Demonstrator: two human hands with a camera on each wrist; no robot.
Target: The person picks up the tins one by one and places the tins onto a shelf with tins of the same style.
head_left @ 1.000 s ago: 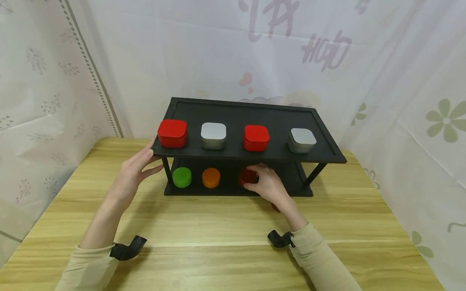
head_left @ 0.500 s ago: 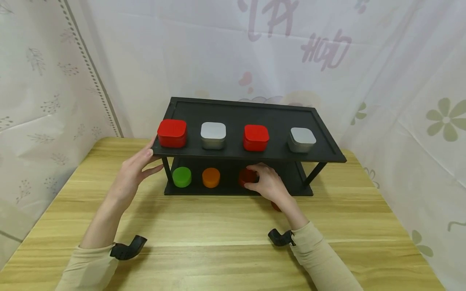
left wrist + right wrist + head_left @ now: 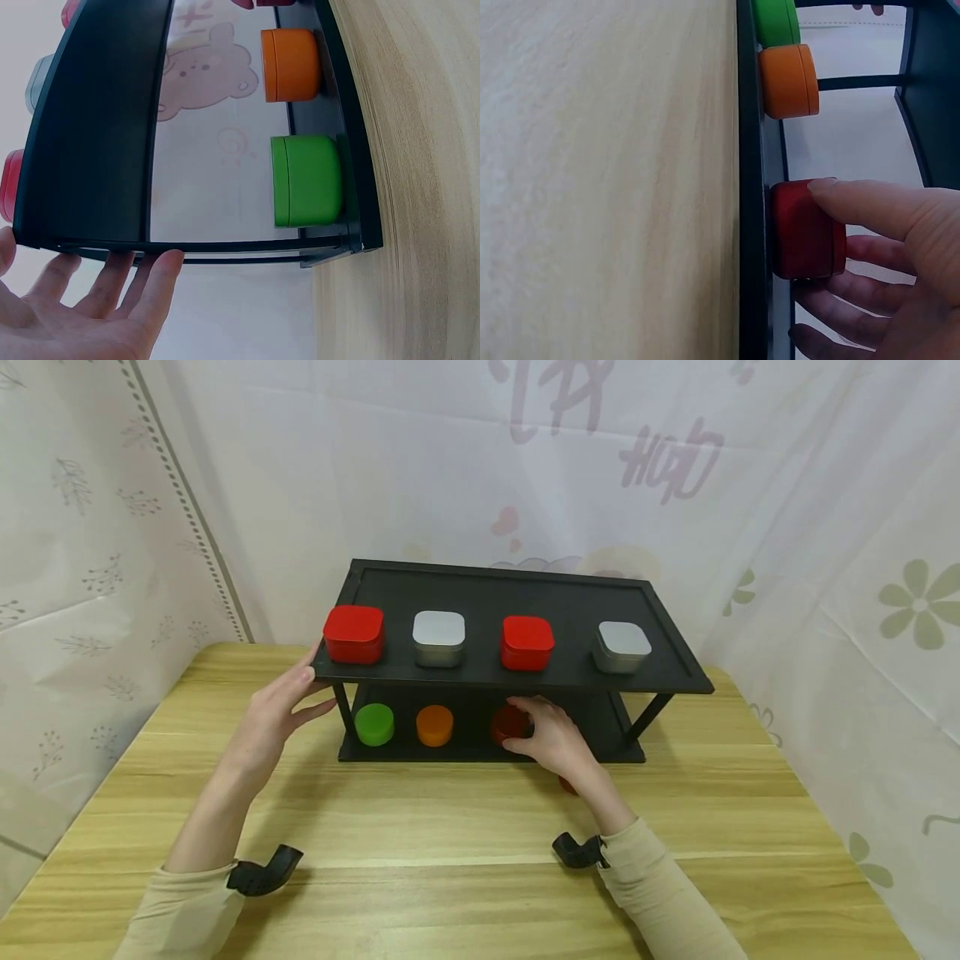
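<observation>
A dark red lidded container (image 3: pixel 508 727) stands on the lower tier of a black two-tier shelf (image 3: pixel 487 593). My right hand (image 3: pixel 557 739) holds it from its right side. In the right wrist view the thumb (image 3: pixel 855 206) lies on the near face of the container (image 3: pixel 806 229), with fingers behind it. My left hand (image 3: pixel 273 718) rests against the left end of the upper tier. Its fingers (image 3: pixel 105 289) are spread along that edge in the left wrist view. Left of the red container, an orange container (image 3: pixel 435 727) and a green container (image 3: pixel 374 725) stand in line.
Along the upper tier's front sit a red tin (image 3: pixel 355 635), a silver tin (image 3: pixel 438 639), another red tin (image 3: pixel 527 643) and another silver tin (image 3: pixel 622 648). A small reddish object (image 3: pixel 567 786) on the wooden table (image 3: pixel 420 877) is mostly hidden by the right forearm. Patterned cloth (image 3: pixel 450 468) hangs behind.
</observation>
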